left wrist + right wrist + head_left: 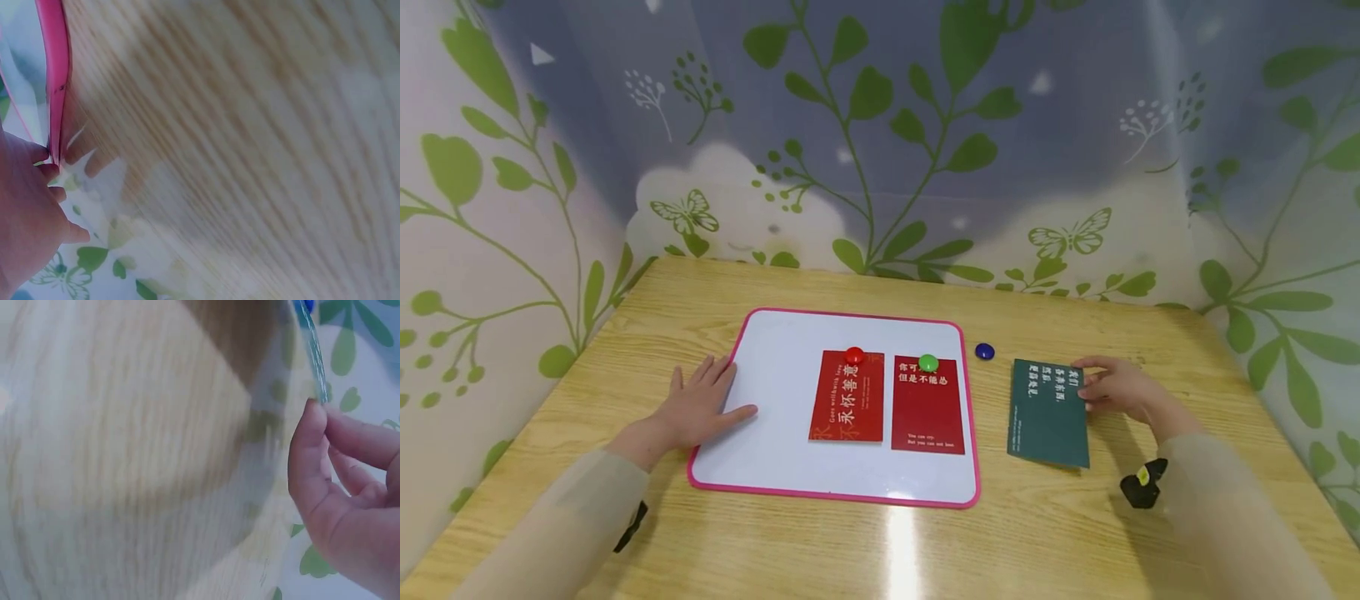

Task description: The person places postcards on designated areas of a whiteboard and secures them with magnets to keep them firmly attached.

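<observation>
My left hand (700, 407) rests with spread fingers on the left edge of a pink-rimmed whiteboard (760, 375); the left wrist view shows its fingers at the pink rim (56, 69). To the right of the board, my right hand (1120, 390) pinches the right edge of a dark green card (1047, 421) with white lettering. In the right wrist view that card (312, 353) appears edge-on between thumb and fingertips, above its shadow on the wood. Two red cards, one orange-red (835, 417) and one deeper red (927, 412), lie side by side on the board.
A red round magnet (854, 355) and a green one (928, 362) sit at the tops of the red cards. A dark blue magnet (985, 351) lies on the wooden table (790, 542) just right of the board. Leaf-patterned cloth walls (880, 167) border the table.
</observation>
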### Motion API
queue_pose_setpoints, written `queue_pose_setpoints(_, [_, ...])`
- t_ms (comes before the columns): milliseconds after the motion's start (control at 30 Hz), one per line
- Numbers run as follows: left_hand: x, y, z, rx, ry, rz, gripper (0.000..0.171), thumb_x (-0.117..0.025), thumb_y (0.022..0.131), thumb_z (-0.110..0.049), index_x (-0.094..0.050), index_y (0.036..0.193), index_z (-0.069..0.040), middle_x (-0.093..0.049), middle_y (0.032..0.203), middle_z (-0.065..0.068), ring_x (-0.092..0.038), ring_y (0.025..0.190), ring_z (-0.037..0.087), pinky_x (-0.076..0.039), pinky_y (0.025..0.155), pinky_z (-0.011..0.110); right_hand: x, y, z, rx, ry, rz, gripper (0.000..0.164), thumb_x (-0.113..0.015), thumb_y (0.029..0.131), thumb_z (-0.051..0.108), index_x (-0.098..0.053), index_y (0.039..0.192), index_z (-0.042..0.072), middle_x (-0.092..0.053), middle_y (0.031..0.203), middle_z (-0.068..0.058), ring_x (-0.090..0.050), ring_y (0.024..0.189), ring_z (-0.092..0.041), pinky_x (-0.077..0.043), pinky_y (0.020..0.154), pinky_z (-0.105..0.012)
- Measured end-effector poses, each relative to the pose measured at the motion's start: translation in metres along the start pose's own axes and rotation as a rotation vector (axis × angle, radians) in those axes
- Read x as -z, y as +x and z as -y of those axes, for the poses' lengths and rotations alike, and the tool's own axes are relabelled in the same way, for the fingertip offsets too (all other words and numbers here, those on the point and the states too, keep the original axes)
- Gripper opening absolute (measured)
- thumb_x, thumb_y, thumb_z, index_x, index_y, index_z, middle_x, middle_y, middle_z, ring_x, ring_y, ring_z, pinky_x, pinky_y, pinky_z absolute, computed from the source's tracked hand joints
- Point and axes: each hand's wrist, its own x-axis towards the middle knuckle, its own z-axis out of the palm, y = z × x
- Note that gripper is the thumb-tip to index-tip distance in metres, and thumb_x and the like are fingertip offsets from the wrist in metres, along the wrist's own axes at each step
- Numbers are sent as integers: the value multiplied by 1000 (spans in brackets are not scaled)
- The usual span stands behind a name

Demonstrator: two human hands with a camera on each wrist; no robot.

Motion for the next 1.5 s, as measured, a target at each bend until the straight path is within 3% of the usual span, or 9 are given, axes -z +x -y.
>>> queue_pose_setpoints(200, [-1, -2, 3, 0, -2, -6, 89, -48, 88, -59, -25, 144, 6, -19, 152, 26, -10, 140, 47, 0, 103, 74, -6, 0, 15, 22, 74, 31, 65, -55, 93, 4, -18, 144, -6, -44, 89, 1, -57, 74, -7, -54, 75, -26])
queue_pose_setpoints(533, [-2, -4, 9, 3, 13, -13, 89, -47, 89, -59, -24, 144, 7, -22, 151, 27, -11, 139, 48, 0, 103, 74, -40, 8, 55, 101, 119, 57, 61, -53, 93, 1, -20, 144, -3, -45, 87, 1, -56, 74, -8, -54, 78, -29])
queue_pose_setpoints(900, [-1, -5, 5, 14, -90, -10, 87, -43, 91, -58, -23, 144, 8, -21, 151, 28, -10, 139, 49, 1, 103, 73, -106, 37, 101, 97, 187, 42, 55, -55, 89, -4, -33, 139, -1, -46, 91, -4, -54, 75, -12, -54, 69, -24])
queue_pose_setpoints(1067, [-3, -5, 6, 7, -95, -9, 86, -43, 91, -57, -22, 145, 7, -19, 152, 27, -9, 140, 48, 2, 103, 73, -139, 47, 121, 113, 228, 24, 49, -54, 90, -4, -38, 135, -2, -44, 84, -3, -54, 69, -12, -55, 65, -24])
queue_pose_setpoints(1500, [-6, -5, 8, 23, -81, -10, 85, -43, 91, -57, -22, 146, 4, -19, 152, 26, -9, 141, 47, 3, 104, 72, -209, 69, 162, 97, 253, -32, 43, -59, 87, -3, -50, 129, 6, -47, 87, -7, -56, 60, -14, -57, 64, -29])
